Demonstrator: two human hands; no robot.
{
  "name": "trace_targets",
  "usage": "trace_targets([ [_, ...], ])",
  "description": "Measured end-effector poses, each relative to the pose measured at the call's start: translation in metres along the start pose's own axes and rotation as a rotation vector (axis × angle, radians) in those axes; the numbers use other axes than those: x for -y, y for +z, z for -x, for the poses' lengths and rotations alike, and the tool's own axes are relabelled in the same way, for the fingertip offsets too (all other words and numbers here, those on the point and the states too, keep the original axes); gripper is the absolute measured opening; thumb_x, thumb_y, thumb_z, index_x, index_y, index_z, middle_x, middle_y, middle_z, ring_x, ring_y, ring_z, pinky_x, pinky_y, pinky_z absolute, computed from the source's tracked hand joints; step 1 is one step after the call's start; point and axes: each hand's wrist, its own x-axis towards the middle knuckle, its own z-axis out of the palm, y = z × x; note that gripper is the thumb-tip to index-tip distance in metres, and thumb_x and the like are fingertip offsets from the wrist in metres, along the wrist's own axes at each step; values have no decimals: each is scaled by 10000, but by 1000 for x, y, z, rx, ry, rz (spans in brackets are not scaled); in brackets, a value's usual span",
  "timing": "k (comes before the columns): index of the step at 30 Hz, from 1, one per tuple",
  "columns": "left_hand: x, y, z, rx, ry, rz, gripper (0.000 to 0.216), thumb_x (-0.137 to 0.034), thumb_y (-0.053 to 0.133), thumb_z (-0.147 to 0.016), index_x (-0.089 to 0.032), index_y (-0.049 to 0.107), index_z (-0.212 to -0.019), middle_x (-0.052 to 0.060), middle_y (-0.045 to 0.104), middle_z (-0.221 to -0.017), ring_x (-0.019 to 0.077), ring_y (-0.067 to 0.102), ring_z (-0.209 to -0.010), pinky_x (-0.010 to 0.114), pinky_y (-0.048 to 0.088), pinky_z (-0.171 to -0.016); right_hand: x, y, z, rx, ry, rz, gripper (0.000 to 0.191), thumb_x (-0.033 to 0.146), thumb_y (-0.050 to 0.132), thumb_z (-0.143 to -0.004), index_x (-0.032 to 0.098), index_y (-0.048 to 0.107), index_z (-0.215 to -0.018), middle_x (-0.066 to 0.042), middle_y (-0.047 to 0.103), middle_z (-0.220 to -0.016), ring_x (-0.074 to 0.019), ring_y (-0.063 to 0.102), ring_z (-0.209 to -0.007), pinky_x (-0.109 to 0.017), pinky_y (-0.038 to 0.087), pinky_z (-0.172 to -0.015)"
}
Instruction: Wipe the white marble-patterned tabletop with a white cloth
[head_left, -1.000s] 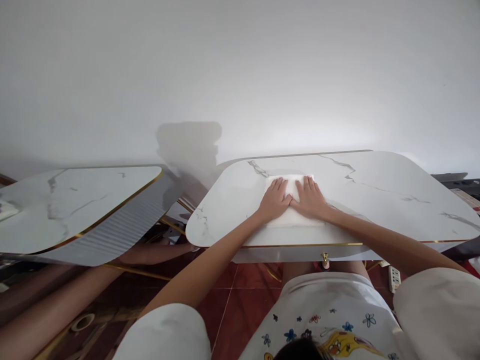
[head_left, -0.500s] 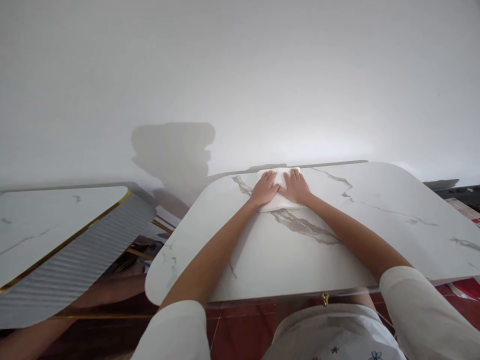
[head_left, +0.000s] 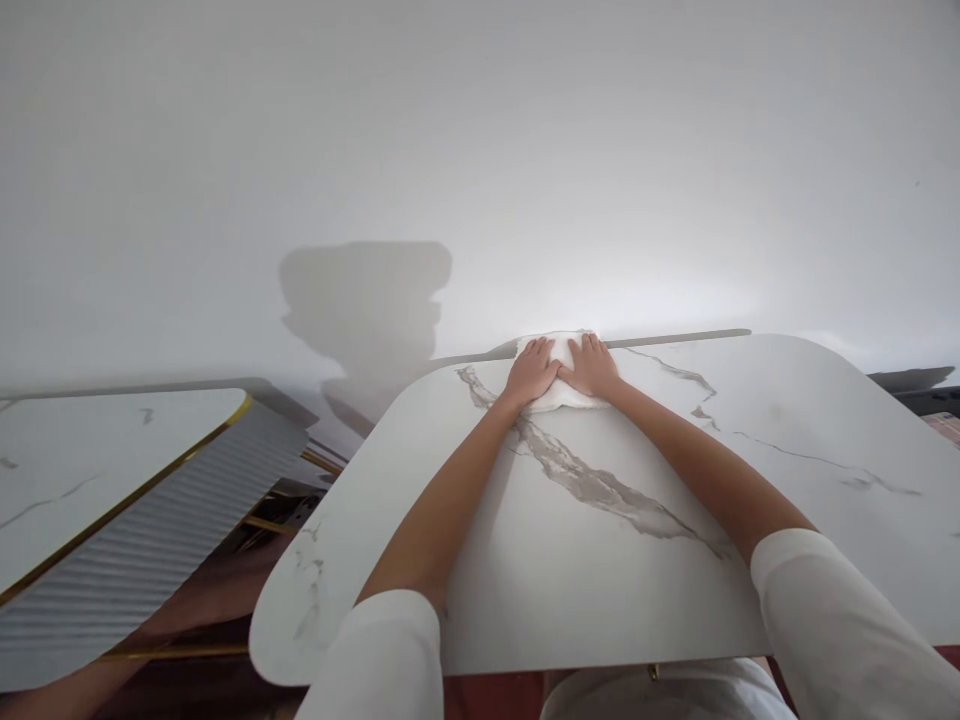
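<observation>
Both my hands lie side by side on a folded white cloth (head_left: 564, 398) at the back edge of the marble-patterned table. My left hand (head_left: 532, 372) presses flat on its left part, fingers stretched toward the wall. On the right part rests my right hand (head_left: 590, 368), also flat, with its thumb touching the left thumb. The cloth's far edge reaches slightly past the rim of the white tabletop (head_left: 480, 520), close to the wall. Grey-brown veins run across the top, one of them passing just in front of the cloth.
A grey-white wall (head_left: 637, 150) stands right behind the tabletop. At the left is a second marble-patterned top (head_left: 97, 460) with gold trim and a ribbed grey side (head_left: 165, 530). Another person's arm (head_left: 202, 600) shows below it. Dark items (head_left: 930, 395) lie at the far right.
My hands and the cloth have slid a little farther toward the wall, over the table's back edge. The view has shifted slightly, so more of the tabletop's front shows.
</observation>
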Motion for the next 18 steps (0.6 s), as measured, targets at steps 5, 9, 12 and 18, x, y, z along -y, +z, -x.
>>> trace_targets([
  [5,-22,12,-8,-33,22,-5,491,-280,338,-879,-108,406,-1334,120,403,-1443,253,291,-1366,413,221,-1136,-25,-7,9,2,2,-1,657,504,353,-899,84,361,-1405,-216,314,-1477,-328,207,-1389,-410,179,-1092],
  [9,-41,14,-8,-28,59,-5,509,-269,341,-875,-78,386,-1344,141,379,-1457,259,269,-1377,416,200,-1145,-37,-14,23,2,24,22,660,499,359,-901,93,334,-1420,-196,293,-1492,-320,190,-1394,-412,172,-1094],
  [12,-51,12,-2,-25,68,10,516,-262,334,-876,-72,371,-1355,148,339,-1480,260,240,-1390,419,192,-1150,-38,-18,34,-7,37,43,663,495,361,-901,90,322,-1425,-191,280,-1498,-322,184,-1395,-418,168,-1094],
  [18,-64,8,14,-27,83,34,526,-281,334,-882,-80,357,-1367,138,339,-1482,262,227,-1396,431,191,-1150,-36,-21,53,-35,39,40,666,491,376,-897,71,342,-1413,-209,303,-1480,-333,196,-1388,-415,175,-1091],
])
